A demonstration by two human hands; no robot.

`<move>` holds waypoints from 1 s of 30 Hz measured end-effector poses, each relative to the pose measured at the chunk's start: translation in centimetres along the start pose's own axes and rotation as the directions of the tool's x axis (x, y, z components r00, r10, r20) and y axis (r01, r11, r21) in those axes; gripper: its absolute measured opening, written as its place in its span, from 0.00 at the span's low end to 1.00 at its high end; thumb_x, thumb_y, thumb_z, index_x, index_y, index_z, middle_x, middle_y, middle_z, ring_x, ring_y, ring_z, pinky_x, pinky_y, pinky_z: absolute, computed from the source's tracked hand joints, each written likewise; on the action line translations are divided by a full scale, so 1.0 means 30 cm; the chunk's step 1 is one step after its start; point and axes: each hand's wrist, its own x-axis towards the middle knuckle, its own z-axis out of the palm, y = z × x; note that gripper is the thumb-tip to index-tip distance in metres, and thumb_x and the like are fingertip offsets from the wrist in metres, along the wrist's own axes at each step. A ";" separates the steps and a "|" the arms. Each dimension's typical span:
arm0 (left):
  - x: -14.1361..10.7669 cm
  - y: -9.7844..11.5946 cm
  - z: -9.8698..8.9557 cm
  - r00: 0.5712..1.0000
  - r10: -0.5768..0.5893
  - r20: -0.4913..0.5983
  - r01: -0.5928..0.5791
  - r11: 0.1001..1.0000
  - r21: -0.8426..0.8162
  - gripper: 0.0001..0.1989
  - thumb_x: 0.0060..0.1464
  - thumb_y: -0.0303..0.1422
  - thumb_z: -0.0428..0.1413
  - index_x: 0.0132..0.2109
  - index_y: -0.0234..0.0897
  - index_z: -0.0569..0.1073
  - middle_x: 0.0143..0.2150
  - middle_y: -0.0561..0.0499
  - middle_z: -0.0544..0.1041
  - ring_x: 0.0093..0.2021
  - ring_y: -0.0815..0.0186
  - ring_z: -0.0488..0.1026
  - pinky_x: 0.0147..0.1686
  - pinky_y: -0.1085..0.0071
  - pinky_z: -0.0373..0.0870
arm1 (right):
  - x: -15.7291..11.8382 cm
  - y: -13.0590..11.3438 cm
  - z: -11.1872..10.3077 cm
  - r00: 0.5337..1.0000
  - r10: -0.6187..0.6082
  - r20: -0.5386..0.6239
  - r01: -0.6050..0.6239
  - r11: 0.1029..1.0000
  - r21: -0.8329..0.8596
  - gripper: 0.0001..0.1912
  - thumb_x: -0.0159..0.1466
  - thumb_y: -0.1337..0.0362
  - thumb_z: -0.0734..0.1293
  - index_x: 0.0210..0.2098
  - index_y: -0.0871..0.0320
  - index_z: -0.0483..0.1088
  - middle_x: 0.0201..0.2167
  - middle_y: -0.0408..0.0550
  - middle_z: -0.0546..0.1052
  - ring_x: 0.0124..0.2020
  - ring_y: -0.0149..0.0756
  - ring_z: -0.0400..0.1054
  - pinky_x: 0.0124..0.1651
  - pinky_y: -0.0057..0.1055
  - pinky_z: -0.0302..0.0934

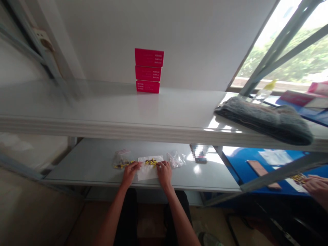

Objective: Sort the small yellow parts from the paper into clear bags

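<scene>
On the lower shelf a white sheet (148,173) lies flat, with a cluster of small yellow and dark pieces (151,161) along its upper part. More yellow pieces (125,164) trail off to the left, partly beside a clear plastic bag (121,156). My left hand (132,171) rests at the sheet's left edge, fingers pressed together. At the right end of the cluster, my right hand (164,171) is closed in a pinch. What either set of fingertips holds is too small to make out. A second clear bag (176,160) lies just right of my right hand.
Three stacked red boxes (148,72) stand on the upper shelf (110,106), whose edge overhangs the work. A grey folded cloth (263,118) lies at its right. Past a metal strut, another person's hand (316,186) works on a blue table (233,159) holding a phone-like slab (263,174).
</scene>
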 end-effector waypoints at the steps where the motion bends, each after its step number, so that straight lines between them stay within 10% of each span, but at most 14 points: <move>1: 0.000 0.006 0.000 0.999 0.028 0.018 -0.028 1.000 0.013 0.19 0.54 0.47 0.60 0.43 0.37 0.83 0.37 0.48 0.81 0.38 0.61 0.75 0.40 0.69 0.70 | 0.001 0.003 0.000 1.000 0.000 -0.001 0.000 1.000 0.011 0.11 0.65 0.73 0.65 0.38 0.54 0.78 0.38 0.51 0.75 0.43 0.45 0.66 0.48 0.38 0.60; 13: -0.001 0.018 0.053 0.959 0.166 0.231 -0.212 0.958 0.193 0.15 0.57 0.44 0.60 0.45 0.42 0.83 0.34 0.49 0.76 0.35 0.63 0.72 0.38 0.68 0.68 | 0.003 -0.054 -0.036 0.980 -0.165 0.107 0.075 0.816 0.573 0.09 0.70 0.63 0.63 0.36 0.55 0.74 0.37 0.49 0.75 0.39 0.37 0.69 0.43 0.31 0.63; 30: 0.008 0.027 0.034 0.991 0.071 0.113 -0.082 0.993 0.090 0.15 0.52 0.44 0.63 0.41 0.39 0.84 0.40 0.46 0.82 0.42 0.58 0.76 0.45 0.65 0.70 | 0.003 -0.066 -0.053 0.985 -0.125 0.118 0.037 0.824 0.566 0.13 0.71 0.62 0.61 0.40 0.55 0.77 0.37 0.50 0.79 0.40 0.38 0.72 0.44 0.32 0.64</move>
